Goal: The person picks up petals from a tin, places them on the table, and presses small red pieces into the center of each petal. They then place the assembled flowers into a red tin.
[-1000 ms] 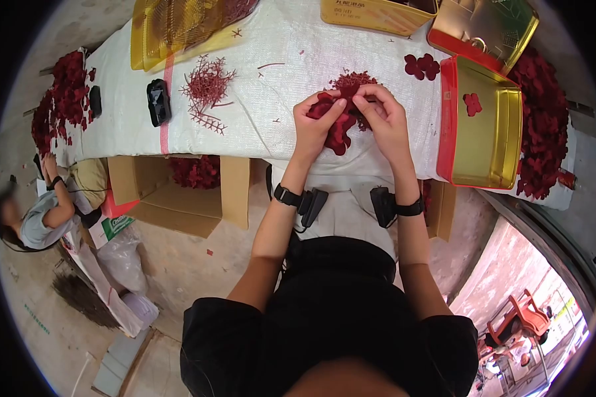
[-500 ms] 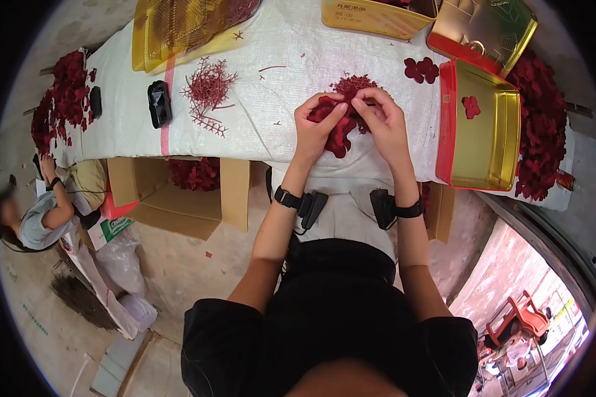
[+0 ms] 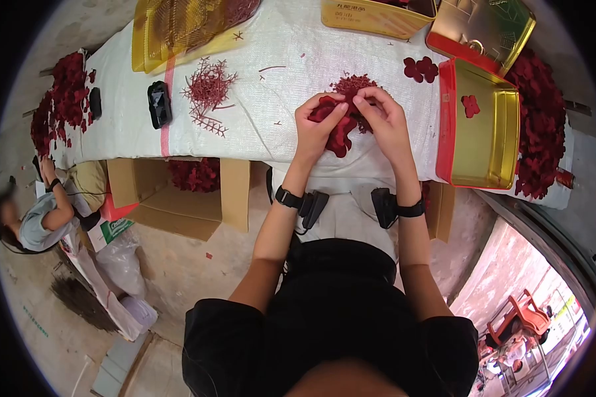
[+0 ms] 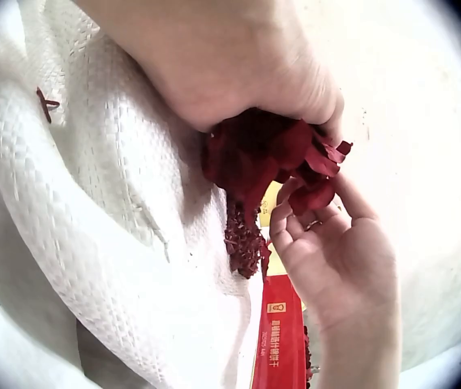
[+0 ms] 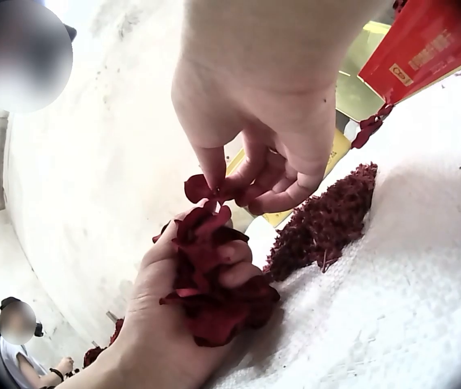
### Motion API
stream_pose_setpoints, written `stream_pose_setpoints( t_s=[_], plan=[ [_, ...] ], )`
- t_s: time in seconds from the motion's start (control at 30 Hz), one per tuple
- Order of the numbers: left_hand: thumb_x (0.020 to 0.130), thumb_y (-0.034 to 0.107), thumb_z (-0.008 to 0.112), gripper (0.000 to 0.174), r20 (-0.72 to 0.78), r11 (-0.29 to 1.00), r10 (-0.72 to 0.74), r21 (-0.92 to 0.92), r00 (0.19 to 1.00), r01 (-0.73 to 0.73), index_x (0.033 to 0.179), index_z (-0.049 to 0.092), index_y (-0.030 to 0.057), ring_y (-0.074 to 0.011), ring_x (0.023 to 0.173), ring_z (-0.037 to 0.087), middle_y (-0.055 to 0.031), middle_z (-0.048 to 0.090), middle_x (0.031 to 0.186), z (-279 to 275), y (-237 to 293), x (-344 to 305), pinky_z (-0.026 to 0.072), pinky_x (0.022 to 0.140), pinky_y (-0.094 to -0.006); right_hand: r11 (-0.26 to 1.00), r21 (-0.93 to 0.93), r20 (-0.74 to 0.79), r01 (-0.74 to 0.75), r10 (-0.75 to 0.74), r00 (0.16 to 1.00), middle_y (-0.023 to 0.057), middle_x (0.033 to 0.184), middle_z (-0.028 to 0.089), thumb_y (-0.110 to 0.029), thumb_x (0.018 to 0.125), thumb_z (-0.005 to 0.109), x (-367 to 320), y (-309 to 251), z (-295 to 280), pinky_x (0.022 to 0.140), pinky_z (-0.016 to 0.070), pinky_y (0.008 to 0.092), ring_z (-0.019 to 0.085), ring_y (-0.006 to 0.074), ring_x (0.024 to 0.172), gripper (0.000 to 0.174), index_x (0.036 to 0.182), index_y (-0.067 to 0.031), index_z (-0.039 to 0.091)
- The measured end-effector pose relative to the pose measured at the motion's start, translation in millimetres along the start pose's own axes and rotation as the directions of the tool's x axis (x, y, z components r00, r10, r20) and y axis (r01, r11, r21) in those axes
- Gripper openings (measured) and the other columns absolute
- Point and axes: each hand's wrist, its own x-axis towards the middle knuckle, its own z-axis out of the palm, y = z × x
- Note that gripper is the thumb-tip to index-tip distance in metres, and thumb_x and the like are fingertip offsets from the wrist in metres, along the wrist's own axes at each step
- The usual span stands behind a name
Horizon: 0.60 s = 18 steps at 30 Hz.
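A bunch of dark red flower-shaped petal pieces [image 5: 214, 304] is gripped in my left hand [image 3: 316, 129], fingers curled round it. In the left wrist view the bunch [image 4: 255, 158] hangs out below the palm. My right hand [image 3: 389, 126] meets the left at the fingertips. Its thumb and forefinger pinch a single petal piece [image 5: 198, 189] at the top of the bunch, as the right wrist view shows. Just beyond both hands lies a heap of small red scraps [image 5: 332, 219] on the white woven sheet [image 3: 265, 112].
At right stands a red-and-gold tin [image 3: 446, 126] with one petal piece inside; two pieces [image 3: 422, 69] lie beside it. Left are a pile of red branched bits [image 3: 208, 86] and a black object [image 3: 158, 104]. A cardboard box [image 3: 172, 202] sits below. Another person [image 3: 43, 218] is far left.
Both hands stay over the same spot with the bunch between them; only the fingertips have shifted slightly.
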Motion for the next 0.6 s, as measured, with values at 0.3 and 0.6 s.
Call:
stream_pose_setpoints(
  t_s=[0.3,0.6],
  plan=[
    [0.082,0.001,0.068,0.013,0.011,1.000,0.018,-0.007,1.000,-0.018,0.095,0.066,-0.0006,-0.0059,0.074,0.060,-0.0029,0.065,0.086,0.6,-0.3,0.0,0.0482,0.068,-0.0193,0.999,-0.030,-0.025,-0.018,0.017,1.000,0.0024,0.091,0.059,-0.010,0.091,0.060,-1.2,-4.1,3.8,0.070,0.0455,0.0205,0.055,0.0066,0.080,0.014,0.096,0.0028,0.059],
    [0.083,0.002,0.066,0.013,0.024,1.000,0.005,-0.006,1.000,-0.005,0.096,0.066,-0.0007,-0.0070,0.077,0.061,-0.0040,0.065,0.089,-0.3,0.3,-0.2,0.0503,0.069,-0.0196,0.994,0.113,0.026,-0.009,0.006,1.000,0.0023,0.095,0.057,-0.005,0.092,0.057,-2.8,9.1,4.0,0.075,0.0455,0.0208,0.054,0.0070,0.088,0.013,0.103,0.0004,0.056]
  ],
)
